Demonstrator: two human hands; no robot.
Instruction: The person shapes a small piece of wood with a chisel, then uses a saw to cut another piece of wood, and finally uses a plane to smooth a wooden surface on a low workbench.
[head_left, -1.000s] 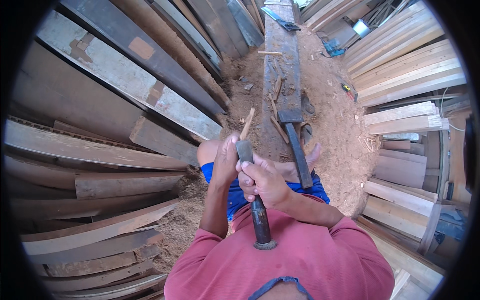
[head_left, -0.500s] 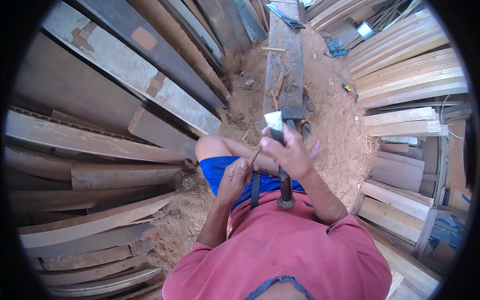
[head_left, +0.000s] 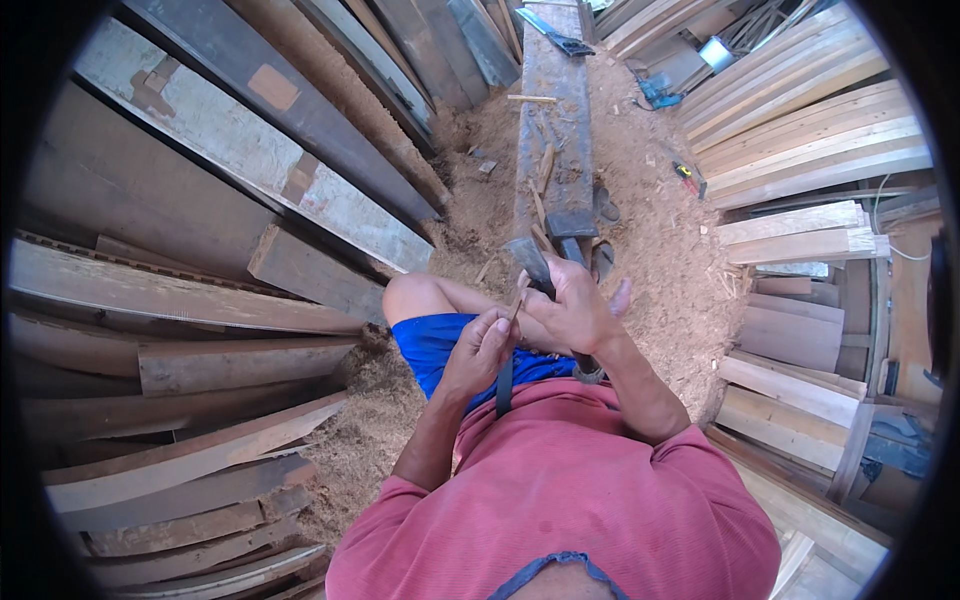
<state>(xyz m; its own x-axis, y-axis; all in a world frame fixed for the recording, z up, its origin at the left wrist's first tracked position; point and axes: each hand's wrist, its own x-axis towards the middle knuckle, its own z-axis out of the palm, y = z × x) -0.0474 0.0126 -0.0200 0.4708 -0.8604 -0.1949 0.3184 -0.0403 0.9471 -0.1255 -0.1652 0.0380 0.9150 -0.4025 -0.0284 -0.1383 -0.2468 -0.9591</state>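
Note:
My right hand (head_left: 572, 310) is closed round a wide chisel (head_left: 527, 258), its flat metal blade tilted up and to the left. The rounded butt of the handle shows under my right wrist, while the middle is hidden by the hand. Between the thumb and fingers of my left hand (head_left: 483, 345) is a thin wood sliver (head_left: 519, 298), pointing up beside the blade. Whether sliver and blade touch, I cannot tell. Both hands are above my lap, over the blue shorts (head_left: 428, 345).
Ahead lies a long plank bench (head_left: 560, 110) with wood scraps and a handsaw (head_left: 556, 34). Boards (head_left: 200, 290) lean at the left, and stacked lumber (head_left: 810, 150) lines the right. A blue power tool (head_left: 658, 92) and a tape measure (head_left: 684, 171) lie on the sawdust-covered floor.
The chisel has tilted, its blade tip shifting left and slightly down, its handle butt moving up behind my right wrist. My left hand still holds the sliver, now nearer the blade.

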